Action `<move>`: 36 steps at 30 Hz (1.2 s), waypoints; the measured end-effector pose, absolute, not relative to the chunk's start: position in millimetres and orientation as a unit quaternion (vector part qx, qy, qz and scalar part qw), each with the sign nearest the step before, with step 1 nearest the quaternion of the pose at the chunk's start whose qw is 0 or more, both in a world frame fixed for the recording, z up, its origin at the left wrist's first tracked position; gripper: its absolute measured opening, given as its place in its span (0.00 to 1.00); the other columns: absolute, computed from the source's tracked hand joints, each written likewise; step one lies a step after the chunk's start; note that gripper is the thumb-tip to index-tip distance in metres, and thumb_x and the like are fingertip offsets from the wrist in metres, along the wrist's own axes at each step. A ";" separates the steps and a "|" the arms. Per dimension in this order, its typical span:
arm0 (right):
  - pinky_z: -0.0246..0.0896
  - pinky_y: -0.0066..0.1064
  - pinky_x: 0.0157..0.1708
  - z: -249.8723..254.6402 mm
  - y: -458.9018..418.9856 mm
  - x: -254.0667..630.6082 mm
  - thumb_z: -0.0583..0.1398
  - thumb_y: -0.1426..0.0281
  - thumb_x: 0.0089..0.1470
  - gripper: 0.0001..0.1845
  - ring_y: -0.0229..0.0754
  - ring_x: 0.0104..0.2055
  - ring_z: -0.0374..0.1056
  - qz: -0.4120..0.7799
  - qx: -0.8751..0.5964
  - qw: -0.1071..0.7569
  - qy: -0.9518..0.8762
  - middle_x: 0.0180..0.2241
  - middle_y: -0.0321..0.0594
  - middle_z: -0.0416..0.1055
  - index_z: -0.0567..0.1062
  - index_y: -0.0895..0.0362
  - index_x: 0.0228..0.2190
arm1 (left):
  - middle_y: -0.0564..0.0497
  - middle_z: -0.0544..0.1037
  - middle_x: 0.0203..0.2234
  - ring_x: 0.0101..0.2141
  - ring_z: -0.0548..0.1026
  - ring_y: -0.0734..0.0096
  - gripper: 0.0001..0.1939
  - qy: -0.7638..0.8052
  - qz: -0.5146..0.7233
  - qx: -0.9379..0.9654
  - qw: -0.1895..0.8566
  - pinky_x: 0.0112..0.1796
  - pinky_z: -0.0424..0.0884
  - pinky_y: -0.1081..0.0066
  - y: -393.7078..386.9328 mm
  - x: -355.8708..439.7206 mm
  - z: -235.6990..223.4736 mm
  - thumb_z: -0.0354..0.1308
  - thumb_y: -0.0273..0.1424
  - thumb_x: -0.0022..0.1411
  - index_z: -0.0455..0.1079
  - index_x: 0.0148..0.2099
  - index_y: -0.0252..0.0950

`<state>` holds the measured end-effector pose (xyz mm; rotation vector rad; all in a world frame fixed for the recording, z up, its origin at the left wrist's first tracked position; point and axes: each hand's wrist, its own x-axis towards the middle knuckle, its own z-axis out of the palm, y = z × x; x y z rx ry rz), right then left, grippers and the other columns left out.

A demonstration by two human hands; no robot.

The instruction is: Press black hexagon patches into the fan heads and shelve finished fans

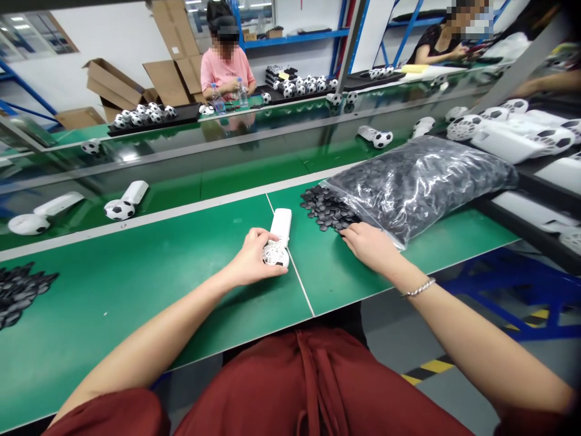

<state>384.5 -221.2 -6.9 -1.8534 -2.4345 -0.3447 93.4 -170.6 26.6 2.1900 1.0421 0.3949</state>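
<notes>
My left hand (252, 259) grips a white plastic handheld piece by its round, football-patterned head (275, 255), thumb on the near side and fingers on the far side. Its flat white handle (282, 224) points away from me across the green table. A few black patches show on the head. My right hand (365, 244) is at the near edge of a pile of small black pieces (327, 208), its fingers together and bent down. Whatever its fingertips pinch is hidden. The pile spills from the mouth of a clear plastic bag (422, 181) full of the same pieces.
Another heap of black pieces (20, 293) lies at the far left. Beyond the table rim, a green conveyor (218, 175) carries several football-headed pieces (120, 209). Black trays (540, 227) with white pieces stand at right. Co-workers (228, 72) sit across the line.
</notes>
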 end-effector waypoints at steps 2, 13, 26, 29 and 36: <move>0.58 0.37 0.35 -4.8 -218.9 383.9 0.49 0.76 0.56 0.13 0.49 0.35 0.65 -0.126 -0.600 0.014 -0.790 0.31 0.50 0.71 0.74 0.63 0.34 | 0.46 0.63 0.45 0.47 0.65 0.58 0.29 0.419 0.143 0.824 0.353 0.50 0.62 0.57 -170.8 89.4 27.8 0.64 0.39 0.43 0.63 0.47 0.35; 0.62 0.33 0.37 11.7 -223.5 328.1 0.54 0.71 0.56 0.07 0.41 0.36 0.66 0.190 -0.490 0.315 -0.790 0.34 0.41 0.70 0.70 0.56 0.35 | 0.46 0.66 0.47 0.47 0.66 0.63 0.27 0.293 0.119 0.864 0.391 0.49 0.61 0.66 -169.9 77.9 34.9 0.58 0.25 0.46 0.62 0.52 0.35; 0.62 0.33 0.39 22.5 -219.4 280.9 0.52 0.76 0.56 0.08 0.40 0.39 0.64 0.255 -0.354 0.282 -0.855 0.35 0.41 0.68 0.71 0.55 0.36 | 0.45 0.66 0.49 0.49 0.65 0.61 0.29 0.251 0.096 0.875 0.403 0.50 0.61 0.65 -164.1 75.0 38.6 0.57 0.24 0.47 0.60 0.54 0.34; 0.61 0.33 0.40 23.8 -217.7 274.6 0.53 0.75 0.57 0.08 0.40 0.39 0.65 0.253 -0.330 0.277 -0.866 0.35 0.40 0.69 0.71 0.55 0.34 | 0.45 0.67 0.47 0.49 0.65 0.59 0.27 0.276 0.121 0.875 0.380 0.50 0.61 0.62 -172.0 80.6 35.5 0.62 0.28 0.46 0.62 0.50 0.35; 0.59 0.30 0.33 23.2 -214.3 268.3 0.56 0.76 0.53 0.04 0.38 0.31 0.64 0.270 -0.388 0.279 -0.836 0.28 0.36 0.69 0.68 0.56 0.28 | 0.46 0.70 0.44 0.46 0.66 0.60 0.20 0.302 0.168 0.868 0.358 0.48 0.62 0.61 -178.2 84.8 26.7 0.59 0.30 0.50 0.63 0.47 0.35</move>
